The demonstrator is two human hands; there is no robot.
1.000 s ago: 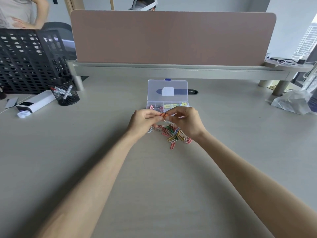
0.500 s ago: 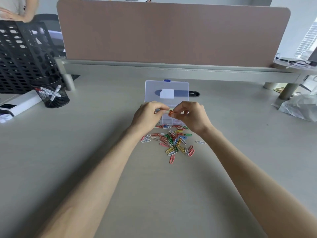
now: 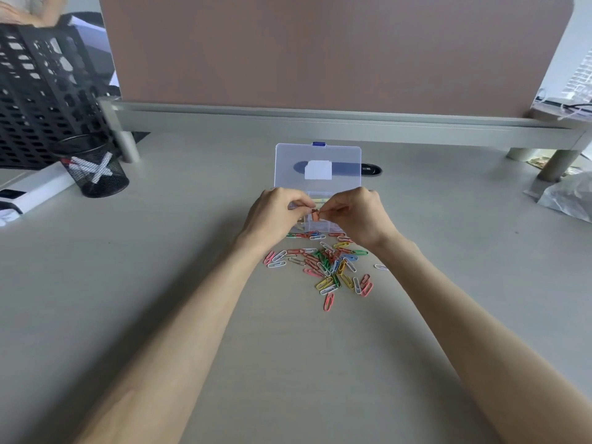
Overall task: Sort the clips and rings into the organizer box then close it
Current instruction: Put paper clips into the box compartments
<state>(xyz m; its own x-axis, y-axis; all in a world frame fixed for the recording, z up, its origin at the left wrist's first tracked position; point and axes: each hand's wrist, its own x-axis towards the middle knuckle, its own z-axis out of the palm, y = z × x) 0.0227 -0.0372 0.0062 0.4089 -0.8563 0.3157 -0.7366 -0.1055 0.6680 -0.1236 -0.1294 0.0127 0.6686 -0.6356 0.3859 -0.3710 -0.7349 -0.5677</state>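
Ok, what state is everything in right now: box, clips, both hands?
Organizer box: open, lid tilted up.
Paper clips: loose pile on desk, unsorted.
Orange clip: pinched between both hands above the box.
Left hand: gripping the clip.
Right hand: gripping the clip.

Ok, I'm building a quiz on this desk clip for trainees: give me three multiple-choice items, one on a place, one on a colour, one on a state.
1. Where does the paper clip pile lie?
A. Inside the mesh pen cup
B. On the desk, on the near side of the organizer box
C. On the shelf under the partition

2. What colour is the clip pinched between the left hand and the right hand?
A. Orange-red
B. Blue
C. White

3. The box lid is:
A. Shut
B. Lying detached on the desk
C. Open, standing up

Answers: 1 B, the pile lies just nearer than the box. 2 A, orange-red shows between the fingertips. 3 C, the lid stands behind the hands.
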